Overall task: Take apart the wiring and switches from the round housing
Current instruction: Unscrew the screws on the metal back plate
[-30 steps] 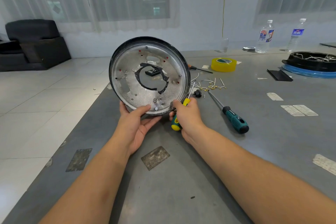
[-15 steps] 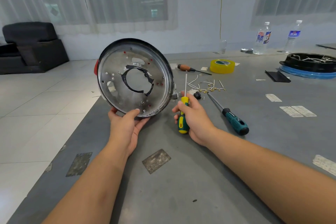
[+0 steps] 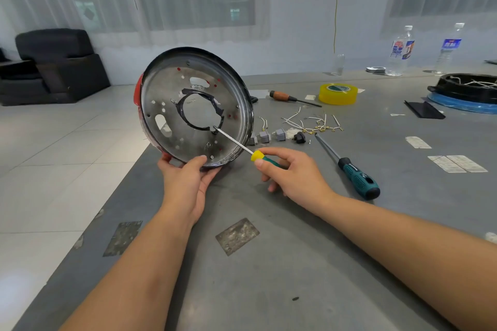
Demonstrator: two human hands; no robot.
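The round metal housing (image 3: 172, 99) stands on edge at the table's left side, its silver inner face toward me and a red part showing at its left rim. My left hand (image 3: 185, 177) grips its bottom rim, thumb on the inner face. My right hand (image 3: 290, 172) holds a small yellow-and-green screwdriver (image 3: 256, 155); its shaft slants up-left and the tip touches the black ring (image 3: 188, 97) around the central hole. Behind lie loose white wires (image 3: 312, 122), grey switch blocks (image 3: 265, 136) and a small black part (image 3: 300, 137).
On the grey table (image 3: 295, 263) lie a large teal-handled screwdriver (image 3: 355, 173), a wooden-handled screwdriver (image 3: 285, 96), a yellow tape roll (image 3: 338, 93), a black housing on a blue base (image 3: 468, 91), a black plate (image 3: 423, 109) and two water bottles (image 3: 400, 51). The table's left edge drops to tiled floor.
The housing has turned its face more to the right. My right hand swung the small screwdriver from upright down to the housing, bringing the tip against the black ring.
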